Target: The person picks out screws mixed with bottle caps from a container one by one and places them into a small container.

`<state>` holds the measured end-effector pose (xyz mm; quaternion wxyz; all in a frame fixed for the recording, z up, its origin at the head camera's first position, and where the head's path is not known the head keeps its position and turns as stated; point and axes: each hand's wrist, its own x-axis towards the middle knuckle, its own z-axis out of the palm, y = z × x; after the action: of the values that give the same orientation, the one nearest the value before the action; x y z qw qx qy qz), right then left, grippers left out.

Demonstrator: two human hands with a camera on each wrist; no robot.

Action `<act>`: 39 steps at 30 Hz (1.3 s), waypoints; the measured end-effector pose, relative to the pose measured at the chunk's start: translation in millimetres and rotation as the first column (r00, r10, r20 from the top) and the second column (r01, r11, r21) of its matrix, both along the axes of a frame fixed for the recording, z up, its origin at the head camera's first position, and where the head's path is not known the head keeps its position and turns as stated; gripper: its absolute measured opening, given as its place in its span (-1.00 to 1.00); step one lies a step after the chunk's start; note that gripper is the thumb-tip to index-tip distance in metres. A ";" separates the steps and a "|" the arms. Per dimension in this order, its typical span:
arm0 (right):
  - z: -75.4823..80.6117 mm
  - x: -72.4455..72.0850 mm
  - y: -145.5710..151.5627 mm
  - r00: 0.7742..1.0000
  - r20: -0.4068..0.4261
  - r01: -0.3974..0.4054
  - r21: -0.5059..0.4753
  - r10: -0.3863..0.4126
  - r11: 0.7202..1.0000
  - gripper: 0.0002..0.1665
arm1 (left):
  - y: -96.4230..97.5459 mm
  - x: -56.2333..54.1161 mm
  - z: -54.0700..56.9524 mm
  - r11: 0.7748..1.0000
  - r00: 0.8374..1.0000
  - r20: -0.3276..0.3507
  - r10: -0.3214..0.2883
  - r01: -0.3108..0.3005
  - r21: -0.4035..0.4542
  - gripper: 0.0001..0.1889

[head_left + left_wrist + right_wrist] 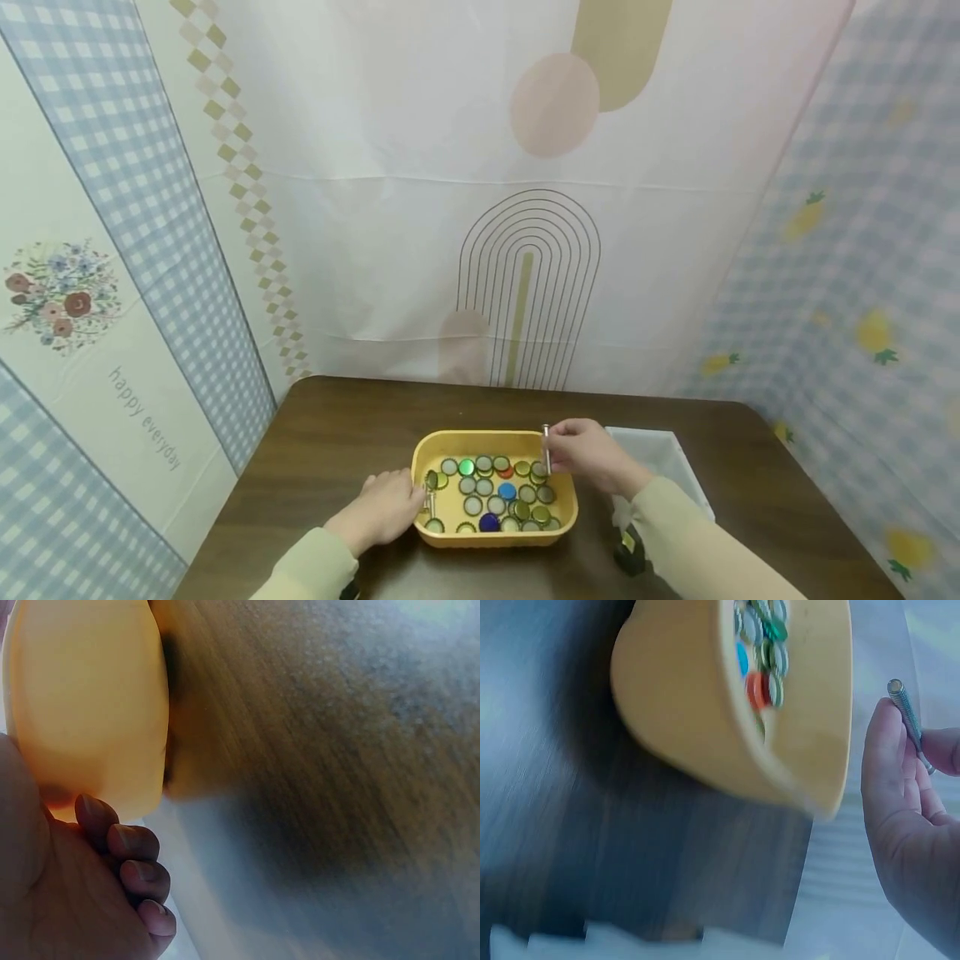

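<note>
A yellow plastic basin (pixel 495 540) stands on the table with many crimped bottle caps (pixel 484 485) inside, mostly pale or gold, a few blue, green and red. My left hand (pixel 386 504) grips its left edge; in the left wrist view that hand's curled fingers (pixel 142 877) lie against the outer wall. Above the basin's right side, my right hand (pixel 588 454) pinches a threaded metal bolt (pixel 906 712) between thumb and fingers. It looks nearly upright in the head view. Another slim metal piece (pixel 431 504), perhaps a bolt, lies inside at the left end, partly hidden.
A white translucent bin (pixel 678 467) sits right of the basin, partly covered by my right forearm. The dark wooden table (pixel 337 425) reaches back to a patterned cloth wall (pixel 375 250). Checked cloth hangs at both sides.
</note>
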<state>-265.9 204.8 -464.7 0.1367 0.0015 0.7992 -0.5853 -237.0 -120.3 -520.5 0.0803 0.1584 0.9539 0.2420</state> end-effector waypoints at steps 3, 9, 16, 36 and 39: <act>0.4 0.5 15.2 1.000 0.004 0.013 -0.019 -0.013 1.000 -0.66 | -0.8 1.2 2.0 1.000 1.000 -0.004 0.001 -0.001 -0.002 -0.65; 3.8 5.0 46.0 1.000 -0.011 0.005 -0.012 -0.005 1.000 -0.62 | -1.1 1.8 4.5 1.000 1.000 0.010 0.006 -0.006 -0.002 -0.65; 9.7 8.3 78.8 0.997 -0.010 0.080 0.096 -0.080 0.992 -0.57 | 0.9 -0.3 5.2 1.000 1.000 0.017 0.002 -0.002 -0.001 -0.68; -4.4 16.1 128.8 0.990 0.021 0.127 0.253 -0.137 0.959 -0.58 | 4.6 -4.4 2.4 1.000 0.999 0.032 -0.004 0.005 -0.014 -0.64; -6.2 16.7 126.3 0.991 -0.014 0.128 0.342 -0.131 0.931 -0.74 | 4.8 -4.7 2.3 1.000 1.000 0.028 -0.003 0.003 -0.010 -0.66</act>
<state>-249.2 331.1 -470.9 0.0989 0.0805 0.8864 -0.4451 -241.8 -115.5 -518.2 0.0949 0.1561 0.9536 0.2391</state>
